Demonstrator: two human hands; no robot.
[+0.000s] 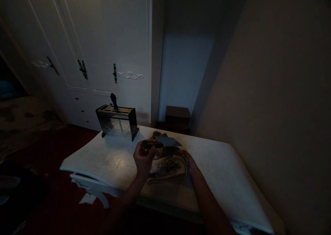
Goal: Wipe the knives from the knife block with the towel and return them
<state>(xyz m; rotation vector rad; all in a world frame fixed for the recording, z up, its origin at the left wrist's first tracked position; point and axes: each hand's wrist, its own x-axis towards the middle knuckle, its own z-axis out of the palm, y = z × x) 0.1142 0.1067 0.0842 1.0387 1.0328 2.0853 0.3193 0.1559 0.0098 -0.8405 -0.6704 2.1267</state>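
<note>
Fingers of the left hand [143,162] wrap the dark handle [158,144] of a knife [168,141], held over patterned cloth [169,166]; right hand [190,163] at the cloth's edge, grip indeterminable. Knife presumably stiff, sharp: hold by handle only. Cloth likely soft. Beyond: knife block [117,124].

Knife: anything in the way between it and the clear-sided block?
Nothing visible but the left hand itself, gripping the knife. Past that hand, tabletop shows up to the clear-sided block, where a black handle sticks up from the top.
</note>
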